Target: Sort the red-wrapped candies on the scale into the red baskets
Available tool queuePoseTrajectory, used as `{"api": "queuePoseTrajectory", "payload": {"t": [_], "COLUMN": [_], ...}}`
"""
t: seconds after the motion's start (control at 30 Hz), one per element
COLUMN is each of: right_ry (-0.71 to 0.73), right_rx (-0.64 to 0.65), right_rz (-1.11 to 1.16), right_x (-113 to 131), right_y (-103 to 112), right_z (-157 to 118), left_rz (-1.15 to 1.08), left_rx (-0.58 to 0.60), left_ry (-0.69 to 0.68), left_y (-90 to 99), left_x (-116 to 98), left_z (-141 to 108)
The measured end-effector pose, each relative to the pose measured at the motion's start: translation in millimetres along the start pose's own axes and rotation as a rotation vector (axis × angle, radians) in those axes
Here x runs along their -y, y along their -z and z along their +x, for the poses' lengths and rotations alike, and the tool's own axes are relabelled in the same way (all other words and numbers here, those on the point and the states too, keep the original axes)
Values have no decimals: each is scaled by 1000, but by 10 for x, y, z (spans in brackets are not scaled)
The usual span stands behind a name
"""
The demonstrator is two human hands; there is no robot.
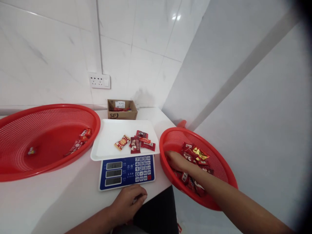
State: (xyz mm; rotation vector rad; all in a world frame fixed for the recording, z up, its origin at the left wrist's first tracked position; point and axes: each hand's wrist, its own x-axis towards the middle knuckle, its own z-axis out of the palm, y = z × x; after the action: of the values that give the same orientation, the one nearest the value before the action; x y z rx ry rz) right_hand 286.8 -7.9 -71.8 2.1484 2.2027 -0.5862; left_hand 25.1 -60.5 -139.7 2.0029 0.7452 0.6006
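Observation:
My right hand (174,161) reaches into the right red basket (224,169), against its near left wall. Its fingers are hidden from view. Beside it lie several dark red wrapped candies (187,154) and one gold-wrapped candy (201,153). My left hand (130,200) rests at the table's front edge, just below the scale keypad (143,168). Its fingers are curled in with nothing visible in them. On the scale's white tray (107,133) lie a small cluster of red candies (136,145) and a cream-and-red candy (122,142).
To the left stands a larger red basket (96,125) holding a few red packets (78,144) and a small pale piece (31,151). Behind the scale, a cardboard box (124,115) with packets sits near the wall. A grey wall rises close on the right.

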Motion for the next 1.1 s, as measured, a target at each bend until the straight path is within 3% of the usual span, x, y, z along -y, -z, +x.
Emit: {"api": "queuePoseTrajectory", "payload": {"t": [0.07,0.2,0.33,0.43,0.63,0.8,0.9,1.0,1.1], "right_ry": [16,43,97,107,234,308,325,310,264], "right_rx": [-59,-344,-361,-339,-225,-142,-175,-205,-242], "right_rz": [-42,56,432,493,144,101,169,270,409], "right_x": [-33,48,370,586,748,885,937,903,776], "right_y": [137,493,708,661,341,277,416,486,204], "right_z": [10,30,106,162,188,178,-42,-437,-786], "left_rz": [3,9,8,10,45,52,59,96,145], "left_rx": [-3,8,1,-16,-26,-29,-49,-63,-105], "left_ry": [-1,-12,-9,-3,-19,-53,-60,-119,-218], "left_y": [-4,-16,-16,-9,-48,-76,-54,-21,35], "left_x": [2,10,15,20,58,85,75,42,-24], "left_z": [1,0,1,5,0,-14,-14,-14,-25]}}
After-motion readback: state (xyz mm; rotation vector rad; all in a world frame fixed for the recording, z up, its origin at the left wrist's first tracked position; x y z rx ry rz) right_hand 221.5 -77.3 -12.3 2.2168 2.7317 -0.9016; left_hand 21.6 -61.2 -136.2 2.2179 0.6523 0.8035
